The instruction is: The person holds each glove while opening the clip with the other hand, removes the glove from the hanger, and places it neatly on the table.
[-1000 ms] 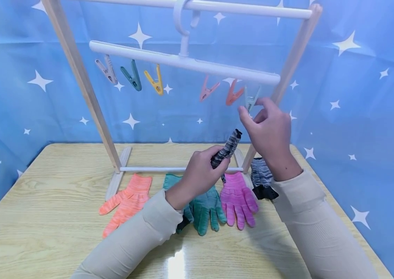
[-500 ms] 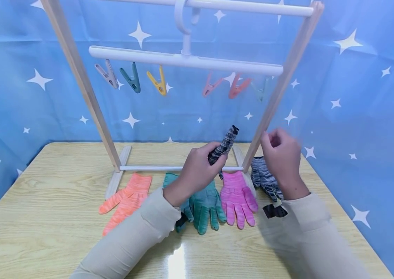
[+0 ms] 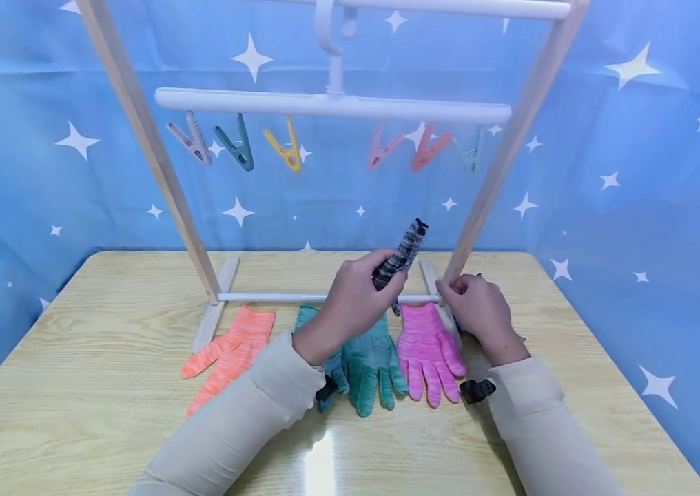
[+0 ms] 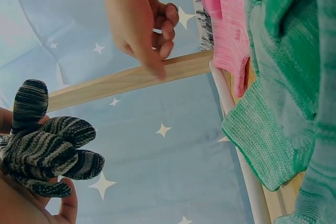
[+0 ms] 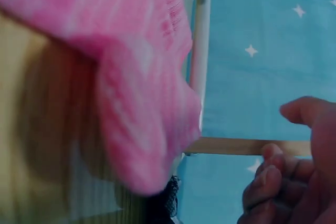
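My left hand (image 3: pixel 353 296) grips a bundled black-and-grey knit glove (image 3: pixel 402 255), its end pointing up; striped fingers of that glove (image 4: pixel 42 145) stick out in the left wrist view. Low beside the rack's right post (image 3: pixel 499 165) is my right hand (image 3: pixel 480 310), fingers loosely bent and nothing held. In the right wrist view, its thumb and fingertips stand apart. It mostly covers a second black-and-grey glove, which shows in the left wrist view (image 4: pixel 205 27). Overhead, a white hanger (image 3: pixel 325 105) carries several clothespins, among them a yellow one (image 3: pixel 284 146) and a pale mint one (image 3: pixel 470 153).
An orange glove (image 3: pixel 232 351), green gloves (image 3: pixel 371 372) and a pink glove (image 3: pixel 427 351) lie along the rack's white bottom bar (image 3: pixel 275 297). A small black object (image 3: pixel 477 390) sits by my right cuff. Starry blue cloth (image 3: pixel 610 138) hangs behind the wooden table (image 3: pixel 96 386).
My right hand has left the pale mint clothespin and dropped to the foot of the right post. The hanger has swung from tilted to nearly level. My left hand keeps its glove almost in place.
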Action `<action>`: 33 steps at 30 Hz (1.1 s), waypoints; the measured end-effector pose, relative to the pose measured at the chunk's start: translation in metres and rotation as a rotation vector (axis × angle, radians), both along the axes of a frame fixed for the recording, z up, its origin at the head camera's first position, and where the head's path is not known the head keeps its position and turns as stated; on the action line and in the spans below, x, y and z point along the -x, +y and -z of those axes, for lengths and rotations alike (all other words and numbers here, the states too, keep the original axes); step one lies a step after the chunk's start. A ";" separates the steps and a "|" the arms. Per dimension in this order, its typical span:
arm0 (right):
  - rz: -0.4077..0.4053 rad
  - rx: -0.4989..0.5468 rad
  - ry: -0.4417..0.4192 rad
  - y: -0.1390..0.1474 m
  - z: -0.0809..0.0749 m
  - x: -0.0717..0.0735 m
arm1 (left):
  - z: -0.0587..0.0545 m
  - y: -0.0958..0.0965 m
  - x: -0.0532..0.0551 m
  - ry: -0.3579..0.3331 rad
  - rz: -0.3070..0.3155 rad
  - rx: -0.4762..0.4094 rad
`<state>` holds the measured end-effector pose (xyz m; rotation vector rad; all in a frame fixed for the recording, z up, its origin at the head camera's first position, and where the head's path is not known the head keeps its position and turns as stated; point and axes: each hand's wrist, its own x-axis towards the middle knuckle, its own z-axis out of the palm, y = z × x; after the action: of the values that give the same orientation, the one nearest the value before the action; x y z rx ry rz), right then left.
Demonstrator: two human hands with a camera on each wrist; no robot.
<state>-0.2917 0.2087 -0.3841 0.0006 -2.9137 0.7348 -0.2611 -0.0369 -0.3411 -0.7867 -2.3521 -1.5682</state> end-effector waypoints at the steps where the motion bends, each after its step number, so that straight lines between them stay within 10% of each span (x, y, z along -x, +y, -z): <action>1: 0.008 -0.013 -0.020 0.000 0.000 0.002 | 0.000 0.000 0.000 0.000 0.002 0.002; 10: 0.066 -0.132 -0.074 0.002 0.000 0.008 | 0.000 0.003 0.000 0.019 0.007 0.030; 33: 0.020 -0.051 -0.107 0.006 0.003 0.015 | 0.002 -0.002 0.002 -0.153 0.007 0.028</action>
<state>-0.3067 0.2150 -0.3871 -0.0642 -3.0287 0.6775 -0.2628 -0.0392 -0.3427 -0.7049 -2.4847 -1.6572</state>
